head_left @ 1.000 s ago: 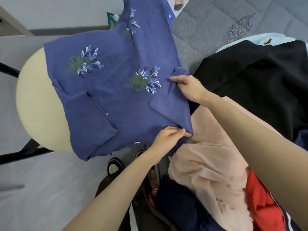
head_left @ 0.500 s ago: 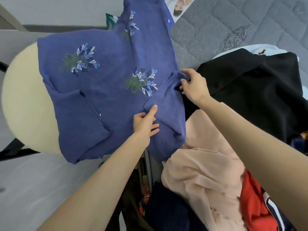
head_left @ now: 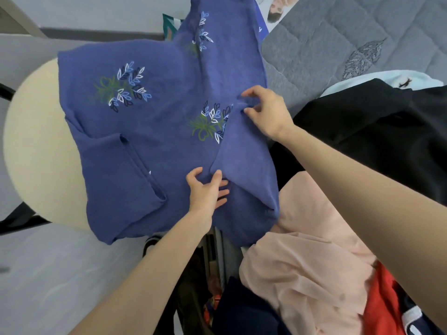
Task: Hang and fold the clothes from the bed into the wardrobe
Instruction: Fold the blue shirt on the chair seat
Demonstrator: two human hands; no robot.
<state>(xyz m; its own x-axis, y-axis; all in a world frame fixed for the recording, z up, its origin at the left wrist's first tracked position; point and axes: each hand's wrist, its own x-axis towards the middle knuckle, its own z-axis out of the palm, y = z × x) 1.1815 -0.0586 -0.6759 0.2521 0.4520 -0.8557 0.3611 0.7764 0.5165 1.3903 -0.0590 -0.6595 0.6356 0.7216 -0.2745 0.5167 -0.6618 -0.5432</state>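
Observation:
A blue shirt (head_left: 159, 131) with embroidered leaf sprigs lies spread over a round cream stool (head_left: 38, 151), its right side folded inward. My left hand (head_left: 206, 189) pinches the lower edge of that folded flap between thumb and fingers. My right hand (head_left: 266, 111) pinches the flap's upper corner by the middle sprig. To the right, on the bed, lie a black garment (head_left: 377, 136), a peach one (head_left: 312, 269), a red one (head_left: 384, 305) and a dark navy one (head_left: 242, 310).
The grey quilted bed cover (head_left: 338, 37) fills the upper right. A printed paper (head_left: 278, 8) lies at the bed's top edge. Black stool legs (head_left: 21, 218) stick out at the left over pale floor (head_left: 60, 274). A dark bag (head_left: 200, 274) sits between stool and bed.
Both hands have folded the shirt's right side inward. My left hand moved up from the hem onto the flap's lower edge; my right hand carried the upper corner leftward over the middle sprig.

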